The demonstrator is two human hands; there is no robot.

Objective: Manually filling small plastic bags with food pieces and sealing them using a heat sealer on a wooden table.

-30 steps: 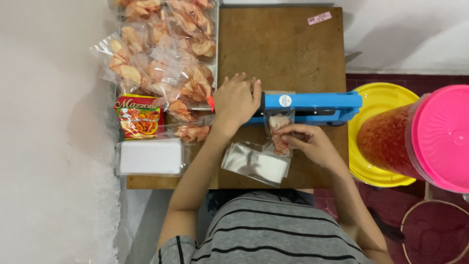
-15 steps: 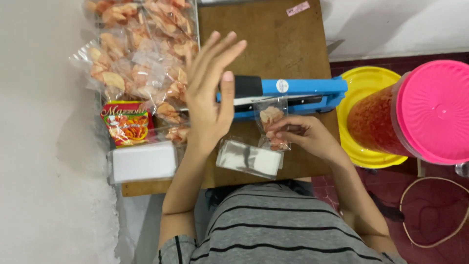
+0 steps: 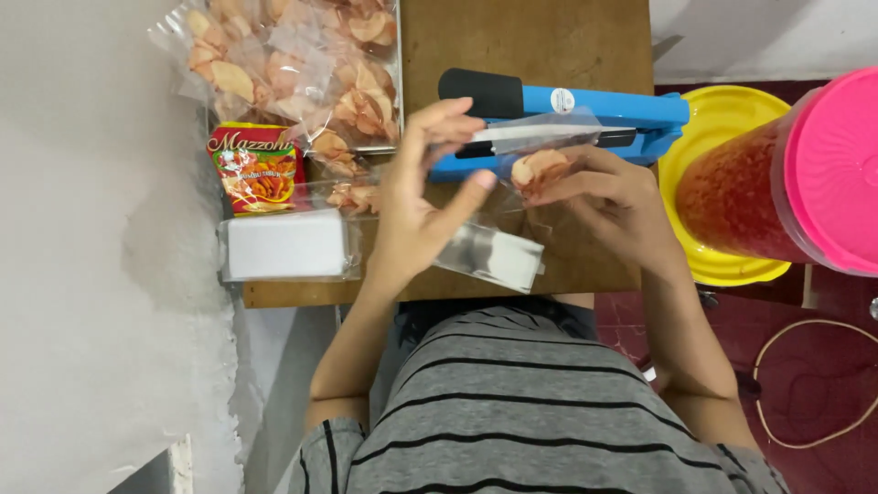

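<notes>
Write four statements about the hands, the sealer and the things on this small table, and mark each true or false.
1. The right hand holds a small clear bag of chips at the blue sealer. True.
2. The left hand presses the sealer's arm down. False: it is off the arm, beside the bag.
3. A pile of filled chip bags lies at the wooden table's left. True.
4. The big jar's lid is green. False: it is pink.

Left hand (image 3: 422, 197): raised above the wooden board (image 3: 530, 41), fingers spread, touching the clear bag.
Right hand (image 3: 608, 197): pinching a small clear bag of chips (image 3: 540, 165).
Sealer (image 3: 585, 114): blue, just beyond the bag.
Far left: packed chip bags (image 3: 293, 64).
</notes>
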